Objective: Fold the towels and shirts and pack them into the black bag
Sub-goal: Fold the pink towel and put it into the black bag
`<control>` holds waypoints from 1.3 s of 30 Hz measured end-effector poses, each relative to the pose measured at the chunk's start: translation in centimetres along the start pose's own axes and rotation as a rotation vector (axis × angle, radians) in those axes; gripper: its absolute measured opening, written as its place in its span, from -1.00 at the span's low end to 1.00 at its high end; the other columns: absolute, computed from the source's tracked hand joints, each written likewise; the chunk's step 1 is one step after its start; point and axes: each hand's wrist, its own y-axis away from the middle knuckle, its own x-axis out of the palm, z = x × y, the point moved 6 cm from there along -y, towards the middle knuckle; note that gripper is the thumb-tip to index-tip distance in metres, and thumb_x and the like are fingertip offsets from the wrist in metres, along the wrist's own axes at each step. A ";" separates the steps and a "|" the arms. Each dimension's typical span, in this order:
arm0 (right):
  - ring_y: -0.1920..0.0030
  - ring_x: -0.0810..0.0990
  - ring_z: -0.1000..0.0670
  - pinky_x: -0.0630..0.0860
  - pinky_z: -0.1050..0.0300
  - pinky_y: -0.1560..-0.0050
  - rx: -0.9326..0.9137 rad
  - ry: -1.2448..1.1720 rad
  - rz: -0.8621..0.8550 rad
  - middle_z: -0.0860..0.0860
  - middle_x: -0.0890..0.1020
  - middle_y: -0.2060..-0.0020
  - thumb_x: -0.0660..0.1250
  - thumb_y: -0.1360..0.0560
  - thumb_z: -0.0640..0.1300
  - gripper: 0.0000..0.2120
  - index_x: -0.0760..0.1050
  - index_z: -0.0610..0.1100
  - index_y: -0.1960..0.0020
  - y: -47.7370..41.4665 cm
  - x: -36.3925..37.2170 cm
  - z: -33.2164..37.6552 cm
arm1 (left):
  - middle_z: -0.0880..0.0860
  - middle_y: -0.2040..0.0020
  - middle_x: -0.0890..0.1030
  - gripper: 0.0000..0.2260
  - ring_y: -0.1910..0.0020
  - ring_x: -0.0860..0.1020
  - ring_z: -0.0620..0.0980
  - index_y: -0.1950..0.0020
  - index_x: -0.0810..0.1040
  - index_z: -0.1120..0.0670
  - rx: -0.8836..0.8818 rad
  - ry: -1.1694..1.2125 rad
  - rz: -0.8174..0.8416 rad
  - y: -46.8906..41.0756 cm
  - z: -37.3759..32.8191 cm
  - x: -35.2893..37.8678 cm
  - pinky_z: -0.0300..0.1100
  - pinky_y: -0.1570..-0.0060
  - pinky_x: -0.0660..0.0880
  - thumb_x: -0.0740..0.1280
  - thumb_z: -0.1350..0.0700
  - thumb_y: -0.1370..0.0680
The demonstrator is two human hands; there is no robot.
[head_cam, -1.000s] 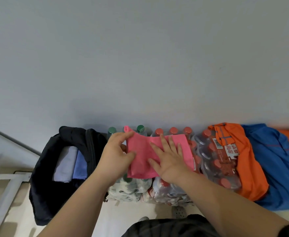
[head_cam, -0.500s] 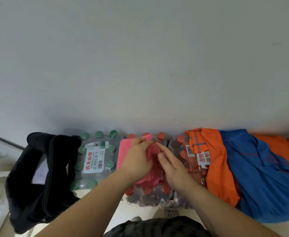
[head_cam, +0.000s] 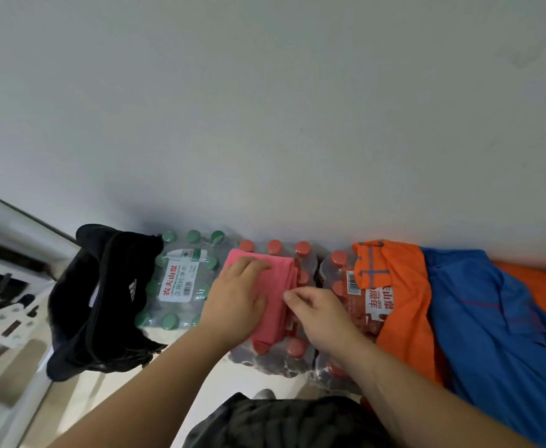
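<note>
A pink towel [head_cam: 278, 295], folded into a narrow strip, lies on top of a shrink-wrapped pack of red-capped bottles [head_cam: 275, 350]. My left hand [head_cam: 237, 294] lies flat on the towel's left half and presses it down. My right hand [head_cam: 317, 313] pinches the towel's right edge between thumb and fingers. The black bag [head_cam: 103, 302] stands open at the left, against the wall. To the right, an orange shirt [head_cam: 397, 305] and a blue shirt [head_cam: 491, 324] lie spread out unfolded.
A pack of green-capped water bottles [head_cam: 181, 279] sits between the bag and the towel. Another red-capped pack [head_cam: 349, 305] lies partly under the orange shirt. More orange fabric [head_cam: 539, 286] shows far right. A white frame [head_cam: 3, 286] stands at the left; a wall is close behind.
The pink towel has gone from a wide sheet to a narrow folded strip. My left hand now presses it flat and my right hand has shifted to its right edge. My view has shifted.
</note>
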 end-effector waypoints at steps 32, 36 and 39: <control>-0.54 0.13 0.01 0.14 -0.05 -0.55 -0.218 0.976 0.087 0.15 0.16 -0.57 0.26 -0.58 0.16 -0.48 0.31 0.17 -0.52 -2.5 1.1 1.2 | 0.04 -0.17 0.60 -0.15 -0.09 0.59 0.05 -0.57 0.17 0.00 -0.352 0.271 0.267 1.5 9.0 0.4 -0.01 -0.10 0.56 0.51 -0.17 -0.40; -0.53 0.14 0.01 0.15 -0.03 -0.54 -0.160 1.007 0.030 0.12 0.18 -0.56 0.25 -0.56 0.19 -0.46 0.32 0.16 -0.52 -0.9 1.6 0.5 | 0.02 -0.17 0.57 -0.19 -0.06 0.57 0.02 -0.53 0.26 -0.01 -0.346 0.382 0.282 0.4 9.4 0.6 -0.08 -0.03 0.54 0.56 -0.05 -0.37; -0.46 0.22 0.04 0.26 0.00 -0.50 -0.125 0.960 -0.035 0.12 0.23 -0.49 0.24 -0.55 0.20 -0.48 0.35 0.15 -0.50 0.2 2.0 0.1 | -0.02 -0.11 0.55 -0.21 -0.01 0.56 -0.02 -0.51 0.28 -0.05 -0.314 0.438 0.294 -0.7 9.4 0.2 -0.18 0.06 0.50 0.56 0.04 -0.35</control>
